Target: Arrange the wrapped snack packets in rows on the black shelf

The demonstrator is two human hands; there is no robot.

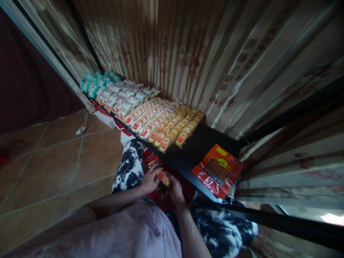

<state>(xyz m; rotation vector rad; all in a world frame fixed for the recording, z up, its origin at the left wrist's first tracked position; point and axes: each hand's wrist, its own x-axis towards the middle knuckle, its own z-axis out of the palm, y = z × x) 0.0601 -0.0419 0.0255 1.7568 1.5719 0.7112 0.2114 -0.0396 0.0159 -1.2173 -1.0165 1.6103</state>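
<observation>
Between my two hands is a small wrapped snack cake (pixel 163 178) in clear film with a red and orange label. My left hand (pixel 151 180) grips its left end with closed fingers. On the other end, my right hand (pixel 175 189) is closed around the wrapper. Below them a red basket (pixel 191 195) rests between my knees, with more wrapped pieces inside, mostly hidden by my hands. Just ahead, rows of similar yellow wrapped cakes (pixel 181 137) stand on a black shelf (pixel 178 161).
White-and-red snack packets (pixel 123 107) and teal packets (pixel 93 89) fill the shelf's far left. A red-orange pouch (pixel 219 170) lies at its right end. Behind hangs a patterned curtain (pixel 193 53). One small packet (pixel 81 130) is on the tiled floor (pixel 61 154).
</observation>
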